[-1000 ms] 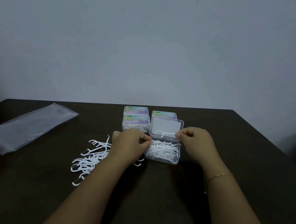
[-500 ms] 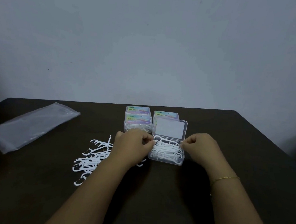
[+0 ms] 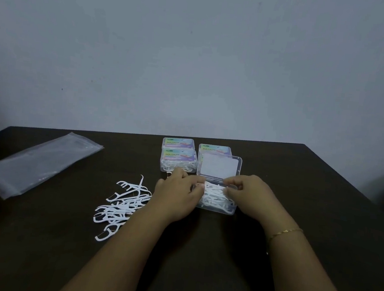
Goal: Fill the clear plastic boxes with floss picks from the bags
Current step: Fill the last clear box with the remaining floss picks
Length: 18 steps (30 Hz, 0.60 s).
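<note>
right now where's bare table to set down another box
Bare table lies right of the open box, and between the plastic bag and the loose floss picks. It is crowded around the closed boxes and both hands.

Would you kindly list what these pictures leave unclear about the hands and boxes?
- Head view: the left hand and right hand hide their own fingertips over the open box, so any grip is unclear.
- Closed boxes: label print too small and blurred.
- Plastic bag: contents indistinct in dim light.
</note>
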Available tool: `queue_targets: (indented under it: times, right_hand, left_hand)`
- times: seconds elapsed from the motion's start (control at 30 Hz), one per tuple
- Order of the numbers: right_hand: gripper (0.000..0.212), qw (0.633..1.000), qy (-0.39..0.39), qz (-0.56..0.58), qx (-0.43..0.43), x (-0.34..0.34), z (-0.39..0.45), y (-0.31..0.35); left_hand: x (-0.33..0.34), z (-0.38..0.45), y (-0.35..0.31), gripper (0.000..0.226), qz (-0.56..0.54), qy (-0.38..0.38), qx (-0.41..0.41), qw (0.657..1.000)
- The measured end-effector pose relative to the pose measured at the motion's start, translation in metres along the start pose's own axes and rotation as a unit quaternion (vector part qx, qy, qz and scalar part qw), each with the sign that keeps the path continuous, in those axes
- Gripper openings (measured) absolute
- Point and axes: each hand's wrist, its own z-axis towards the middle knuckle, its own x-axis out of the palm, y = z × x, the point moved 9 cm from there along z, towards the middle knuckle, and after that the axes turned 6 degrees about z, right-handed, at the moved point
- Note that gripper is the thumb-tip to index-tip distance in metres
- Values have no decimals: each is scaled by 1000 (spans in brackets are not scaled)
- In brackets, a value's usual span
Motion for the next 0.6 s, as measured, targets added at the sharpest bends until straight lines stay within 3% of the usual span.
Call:
queue_targets:
  times: [0.13, 0.3, 0.47, 0.6]
  right_hand:
    - [14, 1000, -18, 2, -6, -7, 1, 1]
    - [22, 999, -36, -5, -6, -10, 0, 1]
    - [5, 999, -18, -30, -30, -1, 3, 3]
    - [9, 997, -48, -31, -51, -1, 5, 8]
  left_hand:
    - [-5, 0, 0, 38, -7, -20, 2, 1000]
    - [-19, -1, 7, 35, -13, -68, -9, 998]
    - [-43, -11, 8, 31, -8, -131, 6, 991]
    - [-62, -26, 31, 27, -8, -178, -10, 984]
